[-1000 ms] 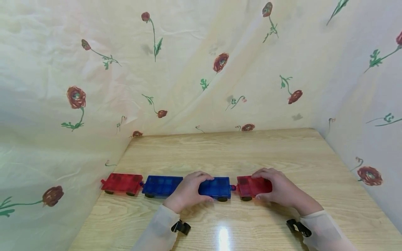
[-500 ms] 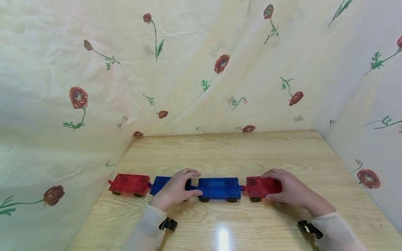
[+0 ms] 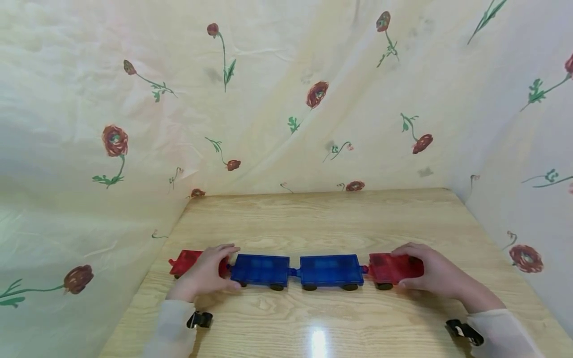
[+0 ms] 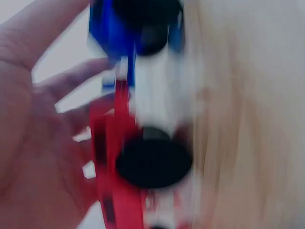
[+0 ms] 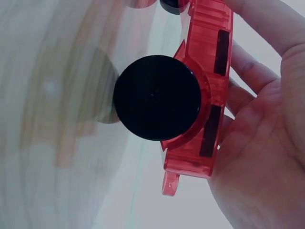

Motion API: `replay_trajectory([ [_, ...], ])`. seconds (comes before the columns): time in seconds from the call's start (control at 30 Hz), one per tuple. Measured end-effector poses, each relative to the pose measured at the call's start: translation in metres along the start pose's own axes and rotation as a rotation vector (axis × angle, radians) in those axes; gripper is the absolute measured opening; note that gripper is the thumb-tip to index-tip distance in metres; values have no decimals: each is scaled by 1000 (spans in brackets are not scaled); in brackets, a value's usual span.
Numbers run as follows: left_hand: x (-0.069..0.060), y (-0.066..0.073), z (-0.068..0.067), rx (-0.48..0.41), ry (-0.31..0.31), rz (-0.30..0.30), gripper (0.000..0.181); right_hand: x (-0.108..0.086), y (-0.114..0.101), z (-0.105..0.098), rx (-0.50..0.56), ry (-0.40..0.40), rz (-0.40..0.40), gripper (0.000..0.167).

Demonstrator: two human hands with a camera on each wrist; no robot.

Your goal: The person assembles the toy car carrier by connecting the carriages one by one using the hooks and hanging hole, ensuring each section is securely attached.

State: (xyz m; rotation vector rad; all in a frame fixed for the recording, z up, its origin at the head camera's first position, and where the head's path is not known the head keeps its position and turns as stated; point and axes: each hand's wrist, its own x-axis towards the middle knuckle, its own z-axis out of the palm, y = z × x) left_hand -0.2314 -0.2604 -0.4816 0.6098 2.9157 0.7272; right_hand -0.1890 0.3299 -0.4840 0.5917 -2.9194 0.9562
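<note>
Four toy train cars stand coupled in a row on the wooden table. At the right end, my right hand (image 3: 431, 271) grips a translucent red car (image 3: 389, 268), thumb in front and fingers behind. The right wrist view shows that car's side (image 5: 202, 57) and black wheel (image 5: 157, 98). Two blue cars, left (image 3: 259, 269) and right (image 3: 330, 271), form the middle. My left hand (image 3: 207, 268) arches over the left-end red car (image 3: 183, 261), partly hiding it. In the blurred left wrist view its fingers reach behind the red car (image 4: 126, 205), near a blue car (image 4: 102, 33).
The wooden tabletop (image 3: 313, 219) extends behind and in front of the row. Flower-printed cloth (image 3: 268, 99) encloses the back and both sides. Black straps (image 3: 200, 319) sit on both wrists.
The row of cars has slid right with my right hand holding the right red car. My left hand has moved left, from the right blue car past the left blue one to the left red car.
</note>
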Motion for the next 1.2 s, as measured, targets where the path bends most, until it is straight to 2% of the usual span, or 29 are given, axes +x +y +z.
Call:
replay_trajectory([
  [0.07, -5, -11, -4, 69, 13, -44, 101, -2, 4, -2, 8, 1, 4, 65],
  [0.13, -8, -17, -6, 98, 29, -85, 98, -3, 6, -4, 10, 0, 12, 65],
  [0.3, -12, -18, -5, 55, 44, -170, 90, -5, 9, -8, 3, -8, 31, 67],
  [0.47, -14, -15, -3, -2, 37, -210, 89, -7, 10, -9, 7, -8, 45, 67],
  [0.63, -13, -14, -4, -22, 34, -212, 89, -8, 12, -11, 0, -6, 61, 68],
  [1.0, -10, -15, -2, 9, 44, -188, 90, -10, 14, -12, -27, 7, 33, 68],
  [1.2, -10, -11, -6, -10, 31, -191, 93, -11, 12, -13, -27, 0, 26, 71],
])
